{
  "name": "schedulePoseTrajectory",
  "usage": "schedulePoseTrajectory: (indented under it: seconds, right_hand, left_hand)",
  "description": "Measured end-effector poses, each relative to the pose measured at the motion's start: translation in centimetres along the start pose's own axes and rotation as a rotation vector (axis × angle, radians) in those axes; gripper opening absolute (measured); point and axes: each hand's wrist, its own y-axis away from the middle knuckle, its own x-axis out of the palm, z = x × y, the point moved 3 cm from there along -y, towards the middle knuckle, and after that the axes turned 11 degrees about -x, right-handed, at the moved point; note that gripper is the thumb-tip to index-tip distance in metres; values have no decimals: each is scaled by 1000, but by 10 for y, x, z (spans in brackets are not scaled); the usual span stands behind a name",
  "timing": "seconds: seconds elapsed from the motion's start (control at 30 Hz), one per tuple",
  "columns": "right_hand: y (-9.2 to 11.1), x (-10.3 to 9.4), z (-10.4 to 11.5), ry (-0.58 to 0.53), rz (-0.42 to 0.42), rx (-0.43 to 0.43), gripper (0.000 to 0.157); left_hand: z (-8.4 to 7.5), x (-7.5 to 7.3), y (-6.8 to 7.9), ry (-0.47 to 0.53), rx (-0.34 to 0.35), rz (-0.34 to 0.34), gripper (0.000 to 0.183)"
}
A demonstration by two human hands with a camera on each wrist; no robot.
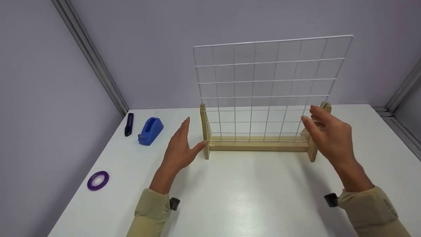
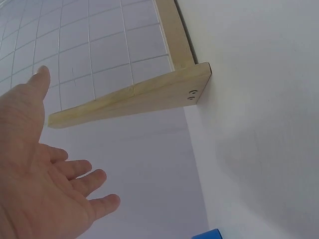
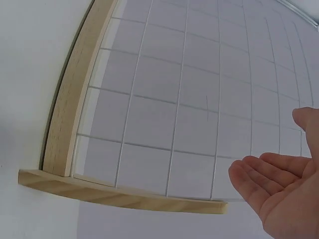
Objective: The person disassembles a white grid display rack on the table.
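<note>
A white wire grid panel (image 1: pixel 263 80) stands upright, leaning back slightly, in a wooden stand (image 1: pixel 258 146) on the table. The stand has a side piece at each end, joined by a low crossbar. My left hand (image 1: pixel 179 148) is beside the left side piece (image 2: pixel 134 97), fingers extended and thumb spread towards it, holding nothing. At the other end, my right hand (image 1: pixel 332 136) is near the right side piece (image 3: pixel 124 196) and hides part of it in the head view. Its fingers are loosely bent, with nothing between them.
Left on the white table (image 1: pixel 250 197) are a blue tape dispenser (image 1: pixel 150 131), a dark purple utility knife (image 1: pixel 129 124) and a purple tape roll (image 1: pixel 98 180). A pale wall (image 1: pixel 158 65) rises behind the table, with metal frame posts at its corners.
</note>
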Motion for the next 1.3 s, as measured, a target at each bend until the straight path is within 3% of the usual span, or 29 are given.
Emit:
schedulePoseTrajectory:
  seconds: [0.27, 0.6, 1.03, 1.3]
  right_hand:
    - [-5, 16, 3, -58, -1, 13, 48]
    - [-15, 30, 7, -68, -43, 34, 44]
    - [-16, 52, 10, -75, -82, 65, 39]
    - [-22, 55, 13, -49, -152, 95, 42]
  left_hand:
    - [-1, 1, -7, 24, 12, 20, 95]
    - [-5, 3, -29, 197, 12, 33, 80]
    - [3, 21, -44, 301, -3, 75, 73]
    - [-9, 19, -52, 334, 48, 102, 75]
